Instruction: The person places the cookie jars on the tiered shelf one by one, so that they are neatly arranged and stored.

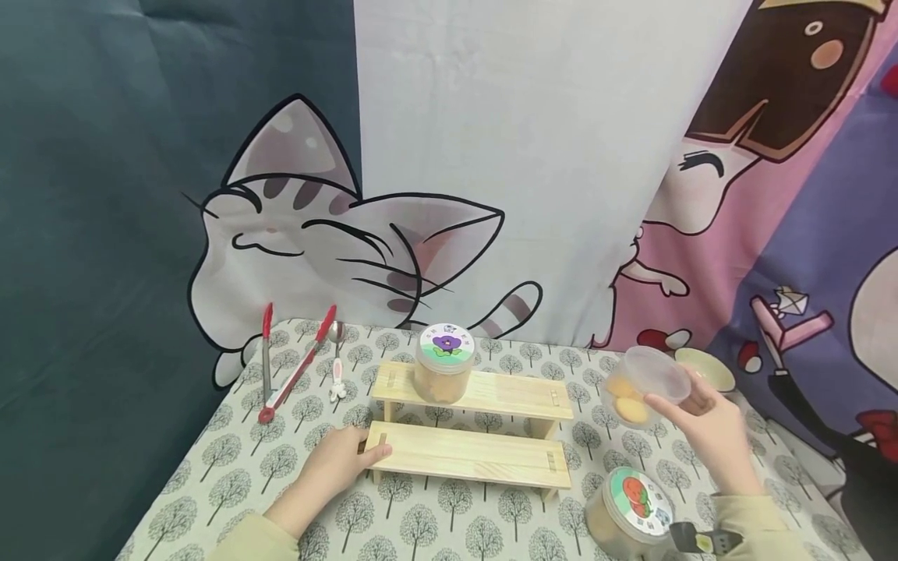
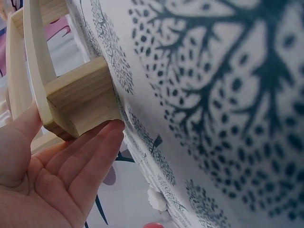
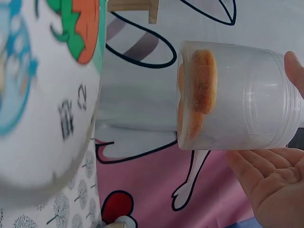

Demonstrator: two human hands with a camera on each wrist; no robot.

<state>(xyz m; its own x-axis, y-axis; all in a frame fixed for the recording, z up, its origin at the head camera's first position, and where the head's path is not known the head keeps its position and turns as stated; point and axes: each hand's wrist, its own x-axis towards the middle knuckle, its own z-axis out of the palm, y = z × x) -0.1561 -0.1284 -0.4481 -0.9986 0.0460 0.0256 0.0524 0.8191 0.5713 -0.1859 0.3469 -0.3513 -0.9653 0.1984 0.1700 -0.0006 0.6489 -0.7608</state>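
Observation:
My left hand (image 1: 338,461) grips the left end of a two-step wooden rack (image 1: 470,456), thumb on the lower step's top. In the left wrist view the fingers (image 2: 90,159) lie along the rack's end leg (image 2: 83,97). My right hand (image 1: 712,425) holds a clear plastic jar (image 1: 655,374) by its sides, above the tablecloth right of the rack. Several orange-yellow cookies (image 3: 204,83) lie at the jar's bottom; no lid shows on it. A lidded jar with a purple flower label (image 1: 445,366) stands on the upper step.
Another lidded jar, with a red fruit picture (image 1: 631,510), stands at the front right, below my right hand. Red-tipped tongs (image 1: 298,374) and a rabbit-handled spoon (image 1: 337,366) lie at the left. A pale bowl (image 1: 708,368) is behind my right hand. A printed curtain (image 1: 547,156) hangs behind the table.

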